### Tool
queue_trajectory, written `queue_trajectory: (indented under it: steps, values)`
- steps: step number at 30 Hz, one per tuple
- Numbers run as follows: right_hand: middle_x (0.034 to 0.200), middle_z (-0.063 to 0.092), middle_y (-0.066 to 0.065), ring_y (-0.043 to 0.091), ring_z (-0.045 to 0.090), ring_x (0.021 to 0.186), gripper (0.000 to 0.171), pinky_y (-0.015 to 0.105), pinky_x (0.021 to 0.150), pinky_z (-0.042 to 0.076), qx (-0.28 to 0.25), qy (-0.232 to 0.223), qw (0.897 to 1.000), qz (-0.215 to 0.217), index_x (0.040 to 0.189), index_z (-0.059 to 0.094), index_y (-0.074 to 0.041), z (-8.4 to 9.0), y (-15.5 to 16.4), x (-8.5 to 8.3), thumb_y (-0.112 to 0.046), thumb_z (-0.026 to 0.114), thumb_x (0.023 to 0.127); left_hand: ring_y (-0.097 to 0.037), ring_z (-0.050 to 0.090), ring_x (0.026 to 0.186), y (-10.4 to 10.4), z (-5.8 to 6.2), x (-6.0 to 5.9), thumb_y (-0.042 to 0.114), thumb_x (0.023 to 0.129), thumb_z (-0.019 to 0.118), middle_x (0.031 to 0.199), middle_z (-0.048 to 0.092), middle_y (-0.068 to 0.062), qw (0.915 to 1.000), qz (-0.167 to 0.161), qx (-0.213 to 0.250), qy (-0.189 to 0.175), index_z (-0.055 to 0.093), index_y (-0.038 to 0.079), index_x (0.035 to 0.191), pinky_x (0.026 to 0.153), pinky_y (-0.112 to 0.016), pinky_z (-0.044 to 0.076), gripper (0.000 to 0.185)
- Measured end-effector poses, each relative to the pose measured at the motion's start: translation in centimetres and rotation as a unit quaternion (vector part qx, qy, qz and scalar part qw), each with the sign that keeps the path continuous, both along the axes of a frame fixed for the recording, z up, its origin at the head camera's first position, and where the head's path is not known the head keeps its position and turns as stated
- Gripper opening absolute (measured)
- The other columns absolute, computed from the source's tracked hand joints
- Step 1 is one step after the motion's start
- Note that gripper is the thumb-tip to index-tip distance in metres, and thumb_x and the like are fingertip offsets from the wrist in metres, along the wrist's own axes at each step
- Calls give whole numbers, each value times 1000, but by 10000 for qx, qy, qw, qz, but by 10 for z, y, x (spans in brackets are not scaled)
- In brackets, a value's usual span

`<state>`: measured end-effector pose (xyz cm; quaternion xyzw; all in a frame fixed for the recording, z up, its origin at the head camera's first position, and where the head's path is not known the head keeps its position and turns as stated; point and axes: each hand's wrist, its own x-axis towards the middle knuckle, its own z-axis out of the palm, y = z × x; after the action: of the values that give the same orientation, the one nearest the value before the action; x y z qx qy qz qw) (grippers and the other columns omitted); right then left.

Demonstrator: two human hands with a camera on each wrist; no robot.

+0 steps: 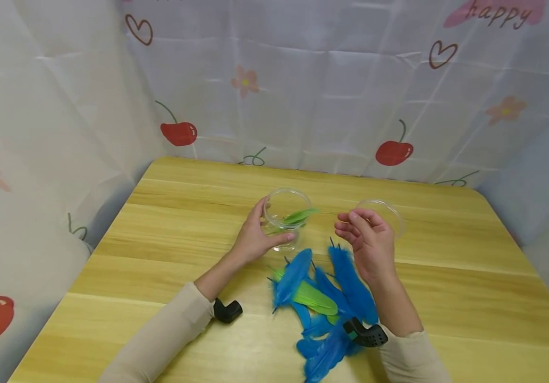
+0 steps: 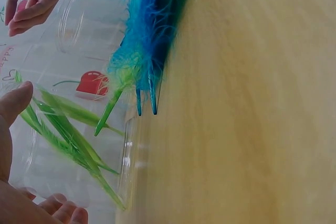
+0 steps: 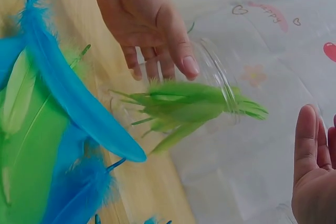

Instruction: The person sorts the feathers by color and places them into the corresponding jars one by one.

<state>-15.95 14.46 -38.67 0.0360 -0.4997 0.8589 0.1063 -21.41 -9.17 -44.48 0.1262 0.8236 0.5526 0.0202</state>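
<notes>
Green feathers in the cup: several (image 1: 299, 217) stand at a slant, quills toward the base, tips poking past the rim.
Feather handling: likely almost weightless, the vanes soft and easily ruffled — best pinched by the stiff quill.
Clear cup: upright on the desk (image 1: 183, 229), its see-through wall (image 1: 276, 205) around the feathers; it looks light, thin and smooth, so it may slip or dent, and a gentle hold round the side should suit it.
Left hand: curled round the cup (image 1: 255, 234), thumb on the near side, fingers on the far side.
Right hand: raised between the two cups (image 1: 372, 242), fingers loosely bent, nothing seen in them.
Loose pile: blue feathers (image 1: 354, 282) in front of the cup, overlapping, with green feathers among them (image 1: 316, 299).
Second clear cup: partly hidden behind the right hand (image 1: 374, 201) — contents, if any, cannot be told.
Backdrop: pale sheet with cherries and flowers (image 1: 312, 106).
</notes>
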Motion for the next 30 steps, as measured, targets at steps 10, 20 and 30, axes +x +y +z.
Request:
queue_trajectory:
  steps: [10,20,30]
  values:
    - [88,72,9,18,70,72,13,28,68,58,334,28,9990,293,95,68,-5,-7,12,12,-4,56,100,-36,43,131,1,1,0,39,77,85,154,35,-10,10000,-54,-50,-36,21,19,157,103,-52,41,105]
    - [84,72,6,15,68,68,14,24,64,57,999,-401,9919,668,99,69,-7,-14,25,24,-7,55,101,-37,44,129,-1,2,-1,41,77,85,153,35,-10,9999,-11,-127,-104,20,21,158,102,-52,42,106]
    - [85,71,5,14,65,67,18,23,59,55,1863,-683,9734,1147,100,72,-13,-27,45,37,-9,54,102,-35,42,132,2,2,-2,40,77,85,153,35,-11,9999,3,-119,-61,21,18,157,105,-50,40,105]
